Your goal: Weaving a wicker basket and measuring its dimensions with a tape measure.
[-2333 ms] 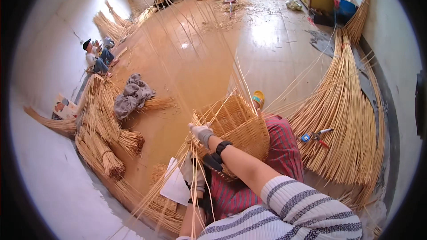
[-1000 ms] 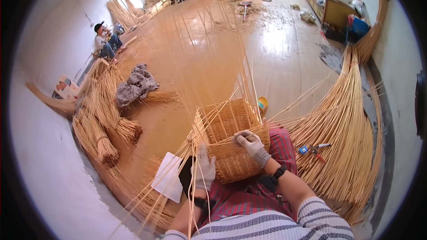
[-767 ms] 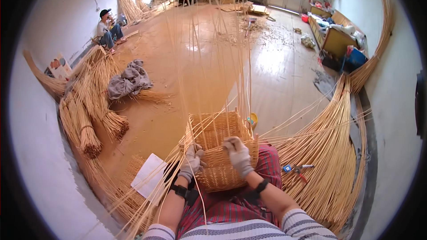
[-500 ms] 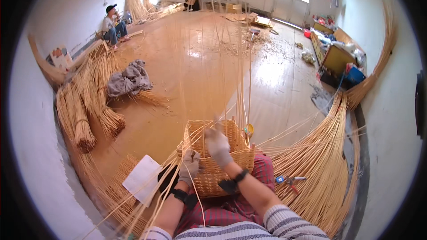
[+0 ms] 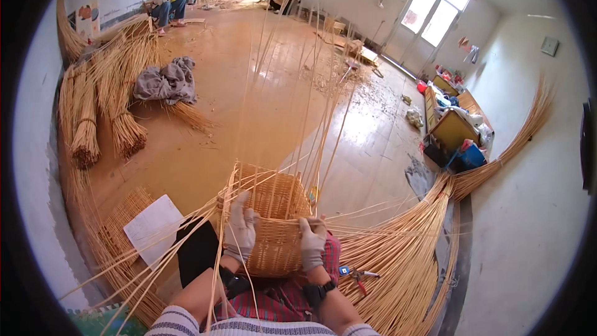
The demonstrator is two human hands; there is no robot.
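A wicker basket (image 5: 273, 246), square and half woven, stands against my lap with its mouth up. Long upright canes (image 5: 323, 126) rise from its walls. My left hand (image 5: 241, 230), in a pale glove, lies along the basket's near left corner, fingers stretched upward and thumb apart. Loose weaving canes (image 5: 205, 211) fan out leftward from beside that hand. At the near right corner, my gloved right hand (image 5: 313, 242) has its fingers bent over the rim, gripping the basket there. What lies under those fingertips is hidden.
Spread canes (image 5: 398, 261) cover the floor at right, with pliers (image 5: 360, 279) on them. A white sheet (image 5: 154, 229) lies at left. Tied cane bundles (image 5: 87, 118) and a grey cloth (image 5: 166, 81) lie farther back. Two people sit by the far walls; a box (image 5: 457, 127) of goods stands right.
My right hand has come down from above the basket to its near right corner. My left hand has straightened its fingers upward. The view has turned, with the basket now lower and farther left.
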